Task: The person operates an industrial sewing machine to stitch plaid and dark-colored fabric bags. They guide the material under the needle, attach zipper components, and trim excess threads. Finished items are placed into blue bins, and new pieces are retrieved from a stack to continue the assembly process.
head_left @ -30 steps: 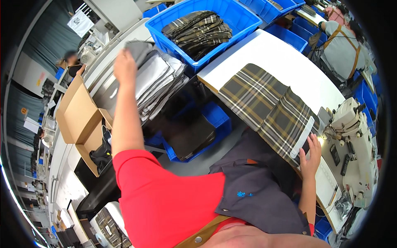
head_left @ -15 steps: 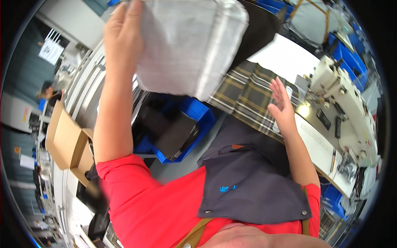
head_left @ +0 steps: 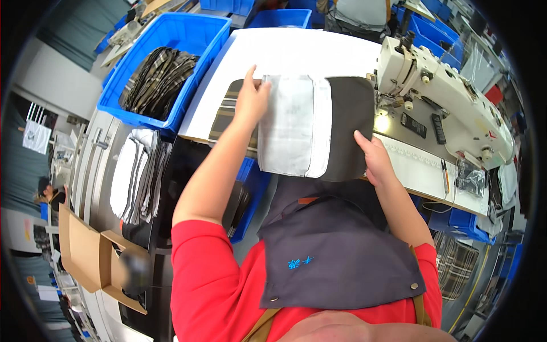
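Note:
A silver-faced fabric panel [head_left: 288, 125] with a pale folded strip along its right side lies over a dark brown fabric panel [head_left: 350, 114] with rounded corners. My left hand [head_left: 252, 105] is at the upper left edge of the silver panel, fingers closed around that edge. With the thumb on top and the fingers underneath, my right hand [head_left: 376, 159] grips the dark panel's right edge. A plaid fabric piece [head_left: 223, 119] shows to the left, partly hidden behind my left hand and forearm.
A white sewing machine [head_left: 444, 97] stands on the right, with its lamp lit. A blue bin [head_left: 194, 31] of plaid pieces is at the far left. Below it lie stacked silver and dark pieces [head_left: 139, 176]. Another blue bin [head_left: 250, 205] sits beneath the white table [head_left: 285, 48].
The silver panel has come down and toward the middle from its raised place at upper left. My right hand, open before, now grips the dark panel. The view has shifted.

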Tool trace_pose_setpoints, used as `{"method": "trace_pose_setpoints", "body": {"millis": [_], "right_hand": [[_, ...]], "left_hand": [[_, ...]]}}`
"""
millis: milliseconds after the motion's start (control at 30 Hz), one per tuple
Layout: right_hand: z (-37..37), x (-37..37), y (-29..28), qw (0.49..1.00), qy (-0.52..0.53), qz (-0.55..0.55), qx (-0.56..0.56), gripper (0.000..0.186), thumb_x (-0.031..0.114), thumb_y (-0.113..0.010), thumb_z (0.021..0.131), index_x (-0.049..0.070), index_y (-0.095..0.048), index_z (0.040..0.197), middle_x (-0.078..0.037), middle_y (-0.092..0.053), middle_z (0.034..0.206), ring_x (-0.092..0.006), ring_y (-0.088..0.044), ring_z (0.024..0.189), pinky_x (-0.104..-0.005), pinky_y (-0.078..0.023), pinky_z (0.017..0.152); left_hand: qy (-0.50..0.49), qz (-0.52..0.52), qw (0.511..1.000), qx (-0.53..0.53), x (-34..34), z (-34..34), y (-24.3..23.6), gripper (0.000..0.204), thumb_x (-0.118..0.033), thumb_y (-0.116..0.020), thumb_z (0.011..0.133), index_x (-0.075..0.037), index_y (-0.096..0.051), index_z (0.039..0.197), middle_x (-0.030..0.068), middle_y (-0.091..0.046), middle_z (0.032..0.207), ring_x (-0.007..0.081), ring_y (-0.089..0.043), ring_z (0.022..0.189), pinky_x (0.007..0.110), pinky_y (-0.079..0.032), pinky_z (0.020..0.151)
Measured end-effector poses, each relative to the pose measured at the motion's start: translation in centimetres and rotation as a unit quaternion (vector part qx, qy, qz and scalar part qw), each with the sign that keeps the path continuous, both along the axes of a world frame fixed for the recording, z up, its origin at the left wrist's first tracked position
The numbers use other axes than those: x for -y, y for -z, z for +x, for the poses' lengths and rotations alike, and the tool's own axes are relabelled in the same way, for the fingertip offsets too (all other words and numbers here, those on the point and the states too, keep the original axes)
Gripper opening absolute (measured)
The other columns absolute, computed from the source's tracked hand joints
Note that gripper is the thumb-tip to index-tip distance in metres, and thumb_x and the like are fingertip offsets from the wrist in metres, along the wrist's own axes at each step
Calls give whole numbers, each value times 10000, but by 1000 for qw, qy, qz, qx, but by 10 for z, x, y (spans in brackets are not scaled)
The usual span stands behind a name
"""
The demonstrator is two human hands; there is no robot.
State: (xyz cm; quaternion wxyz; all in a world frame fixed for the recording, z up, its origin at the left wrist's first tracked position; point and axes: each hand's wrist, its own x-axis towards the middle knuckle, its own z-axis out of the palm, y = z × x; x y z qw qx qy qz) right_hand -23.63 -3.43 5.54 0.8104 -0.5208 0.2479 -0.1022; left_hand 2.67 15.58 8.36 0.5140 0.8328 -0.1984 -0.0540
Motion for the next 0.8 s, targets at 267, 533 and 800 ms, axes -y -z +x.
{"method": "trace_pose_setpoints", "body": {"millis": [267, 533, 800], "right_hand": [[0, 13, 22, 999, -11, -39, -33, 383, 260, -591, 1064, -28, -621, 1316, -114, -696, 1258, -187, -662, 1122, -341, -525, 970], [1, 17, 16, 999, -32, -8, -1, 413, 214, -588, 1062, -13, -563, 1406, -104, -663, 1341, -187, -646, 1174, -353, -517, 1012], [-8, 21, 1, 999, -17, 7, 44, 432, 224, -597, 1059, 6, -548, 1429, -97, -651, 1364, -183, -628, 1203, -349, -500, 1039]], "left_hand": [[324, 239, 886, 230, -23, -146, 31, 832, -458, -776, 875, -165, -429, 1572, 177, -382, 1636, 362, -322, 1536, 624, -280, 1191], [313, 27, 949, 23, -43, -113, 42, 406, -231, -571, 1045, -80, -606, 1421, 156, -609, 1445, 330, -531, 1387, 496, -413, 1099], [-121, -308, 943, 26, -85, -33, -35, 464, -338, -461, 1125, 55, -563, 1349, 174, -650, 1314, 241, -619, 1203, 360, -472, 1043]]}}
